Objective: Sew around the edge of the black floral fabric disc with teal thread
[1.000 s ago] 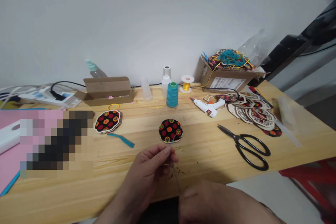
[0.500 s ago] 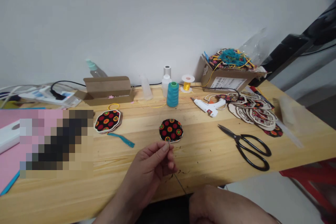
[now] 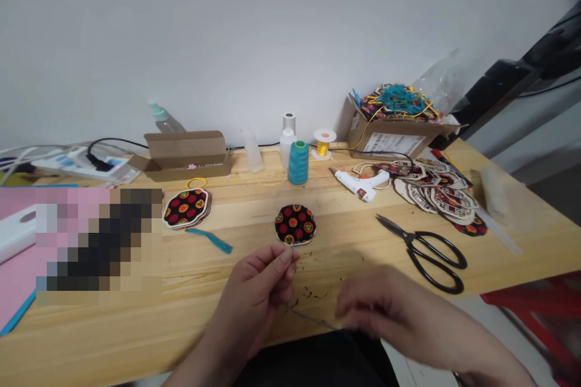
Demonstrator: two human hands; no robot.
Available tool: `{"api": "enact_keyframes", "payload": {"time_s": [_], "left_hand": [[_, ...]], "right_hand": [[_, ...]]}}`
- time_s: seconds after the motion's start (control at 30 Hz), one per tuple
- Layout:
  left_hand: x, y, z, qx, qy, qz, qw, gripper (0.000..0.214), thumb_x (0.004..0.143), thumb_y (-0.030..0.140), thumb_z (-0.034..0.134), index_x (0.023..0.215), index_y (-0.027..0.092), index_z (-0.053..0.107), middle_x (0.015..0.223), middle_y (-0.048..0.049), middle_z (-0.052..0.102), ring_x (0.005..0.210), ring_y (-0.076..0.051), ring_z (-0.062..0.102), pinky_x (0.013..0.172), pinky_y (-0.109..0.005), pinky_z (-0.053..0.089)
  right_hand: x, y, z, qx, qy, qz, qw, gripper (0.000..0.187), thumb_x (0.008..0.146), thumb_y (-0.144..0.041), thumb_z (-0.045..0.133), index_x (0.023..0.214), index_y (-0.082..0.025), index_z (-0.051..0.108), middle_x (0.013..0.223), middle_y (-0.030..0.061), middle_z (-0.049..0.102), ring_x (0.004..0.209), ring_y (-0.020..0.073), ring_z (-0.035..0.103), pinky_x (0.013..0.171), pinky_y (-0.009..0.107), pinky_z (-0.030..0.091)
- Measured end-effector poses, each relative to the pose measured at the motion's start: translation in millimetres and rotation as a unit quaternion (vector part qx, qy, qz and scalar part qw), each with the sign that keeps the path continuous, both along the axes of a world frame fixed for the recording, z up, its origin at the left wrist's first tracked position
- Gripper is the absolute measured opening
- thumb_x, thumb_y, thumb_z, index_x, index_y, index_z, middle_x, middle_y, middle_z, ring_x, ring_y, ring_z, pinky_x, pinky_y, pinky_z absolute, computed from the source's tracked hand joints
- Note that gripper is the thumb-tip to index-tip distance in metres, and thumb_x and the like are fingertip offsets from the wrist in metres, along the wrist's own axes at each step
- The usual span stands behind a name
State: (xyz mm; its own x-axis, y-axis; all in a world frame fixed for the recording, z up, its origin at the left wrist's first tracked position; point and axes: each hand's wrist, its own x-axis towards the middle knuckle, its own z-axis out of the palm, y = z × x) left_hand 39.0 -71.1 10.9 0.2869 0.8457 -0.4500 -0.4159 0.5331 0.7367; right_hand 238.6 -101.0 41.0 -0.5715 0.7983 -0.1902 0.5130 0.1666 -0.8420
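My left hand (image 3: pixel 261 284) is closed in a pinch over the middle of the table, its fingertips beside the near edge of a fabric-covered patch (image 3: pixel 295 225). The patch is black with red, orange and green flowers and has a pale rim. A thin dark thread (image 3: pixel 313 318) runs from under my left fingers toward my right hand (image 3: pixel 379 305). That hand is smeared by motion at the table's front edge, and its fingers cannot be made out. Small dark scraps lie between the hands. Black-handled scissors (image 3: pixel 422 251) rest to the right.
A stack of similar patches (image 3: pixel 187 208) and a teal strip (image 3: pixel 211 239) lie left. Behind stand a teal thread cone (image 3: pixel 298 163), a yellow spool (image 3: pixel 322 148) and a white glue gun (image 3: pixel 362 184). Right are loose patches (image 3: pixel 449 196) and a filled cardboard box (image 3: pixel 390 136).
My right hand has risen from below the table's front edge to above it, moving up. My left hand stays pinched in nearly the same place. The patch has not moved.
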Motion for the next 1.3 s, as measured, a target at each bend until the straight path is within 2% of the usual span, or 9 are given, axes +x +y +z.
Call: {"api": "enact_keyframes", "payload": {"time_s": [0.13, 0.23, 0.4, 0.7, 0.87, 0.97, 1.07, 1.17, 1.3], "left_hand": [[0.8, -1.8, 2.4, 0.017, 0.017, -0.02, 1.0, 0.016, 0.077, 0.025, 0.062, 0.065, 0.013, 0.062, 0.055, 0.0046, 0.046, 0.045, -0.004, 0.025, 0.042, -0.018, 0.017], [-0.1, -3.3, 4.2, 0.032, 0.025, -0.032, 0.999, 0.017, 0.077, 0.026, 0.062, 0.065, 0.013, 0.061, 0.055, 0.0049, 0.045, 0.046, -0.004, 0.025, 0.042, -0.019, 0.018], [-1.0, -4.3, 6.5, 0.029, 0.044, -0.041, 0.998, 0.02, 0.073, 0.028, 0.066, 0.061, 0.013, 0.059, 0.054, 0.0053, 0.043, 0.045, -0.004, 0.025, 0.041, -0.019, 0.018], [-2.1, -2.7, 3.1, 0.014, 0.049, -0.024, 0.998, 0.02, 0.074, 0.027, 0.065, 0.06, 0.013, 0.06, 0.055, 0.0045, 0.046, 0.044, -0.003, 0.024, 0.039, -0.016, 0.019], [-4.0, -0.1, 0.8, -0.008, 0.045, 0.001, 0.999, 0.017, 0.071, 0.026, 0.067, 0.063, 0.013, 0.065, 0.053, 0.0045, 0.045, 0.043, -0.003, 0.024, 0.038, -0.016, 0.019], [-5.1, 0.6, -0.5, -0.014, 0.043, 0.013, 0.999, 0.015, 0.069, 0.026, 0.069, 0.067, 0.012, 0.068, 0.053, 0.0042, 0.046, 0.043, -0.003, 0.025, 0.037, -0.015, 0.018], [-4.9, 0.9, -1.4, -0.018, 0.042, 0.018, 0.999, 0.015, 0.068, 0.026, 0.07, 0.069, 0.012, 0.069, 0.052, 0.0043, 0.045, 0.043, -0.003, 0.026, 0.037, -0.015, 0.019], [-3.3, 0.9, -2.2, -0.019, 0.044, 0.014, 0.999, 0.015, 0.067, 0.027, 0.071, 0.068, 0.012, 0.069, 0.051, 0.0046, 0.045, 0.043, -0.002, 0.026, 0.037, -0.015, 0.018], [-2.0, -0.2, -2.4, -0.014, 0.054, 0.021, 0.998, 0.016, 0.065, 0.028, 0.071, 0.069, 0.012, 0.069, 0.051, 0.005, 0.044, 0.042, -0.002, 0.026, 0.037, -0.014, 0.018]], "right_hand": [[-15.3, 29.9, 2.7, 0.128, 0.097, -0.129, 0.979, 0.019, 0.085, -0.022, 0.05, 0.098, -0.023, 0.064, 0.1, 0.0027, 0.062, 0.082, 0.0128, 0.056, 0.073, 0.025, 0.043], [-32.9, 45.6, -6.6, 0.104, 0.136, -0.123, 0.978, 0.025, 0.08, -0.023, 0.057, 0.105, -0.021, 0.061, 0.101, 0.0029, 0.061, 0.07, 0.0097, 0.055, 0.065, 0.023, 0.043], [-45.0, 57.8, -16.8, 0.044, 0.14, -0.095, 0.985, 0.007, 0.078, -0.02, 0.058, 0.078, -0.017, 0.065, 0.071, -0.0004, 0.063, 0.066, 0.0108, 0.056, 0.059, 0.021, 0.042], [-42.7, 76.7, -20.8, 0.208, 0.091, -0.136, 0.964, 0.007, 0.08, -0.015, 0.055, 0.074, -0.017, 0.059, 0.073, -0.0003, 0.061, 0.069, 0.0106, 0.055, 0.063, 0.021, 0.043], [-1.2, 62.5, -18.8, 0.348, -0.126, -0.228, 0.901, 0.017, 0.086, -0.018, 0.044, 0.095, -0.015, 0.058, 0.1, 0.0104, 0.058, 0.093, 0.0206, 0.053, 0.082, 0.033, 0.043], [45.4, 35.1, -28.9, 0.313, -0.344, -0.262, 0.846, 0.02, 0.085, -0.023, 0.043, 0.089, -0.014, 0.061, 0.088, 0.0119, 0.06, 0.082, 0.0251, 0.056, 0.074, 0.038, 0.045], [89.3, 7.1, -49.8, 0.269, -0.47, -0.287, 0.79, 0.028, 0.084, -0.023, 0.041, 0.097, -0.008, 0.06, 0.09, 0.0175, 0.061, 0.085, 0.0301, 0.057, 0.073, 0.042, 0.046], [112.6, -9.4, -65.9, 0.225, -0.479, -0.265, 0.806, 0.031, 0.084, -0.021, 0.04, 0.104, -0.006, 0.058, 0.095, 0.0178, 0.061, 0.087, 0.0288, 0.058, 0.076, 0.04, 0.047], [113.5, -12.9, -67.4, 0.211, -0.486, -0.262, 0.807, 0.036, 0.078, -0.016, 0.042, 0.109, -0.003, 0.056, 0.1, 0.0184, 0.059, 0.093, 0.0292, 0.055, 0.081, 0.039, 0.047]]}}
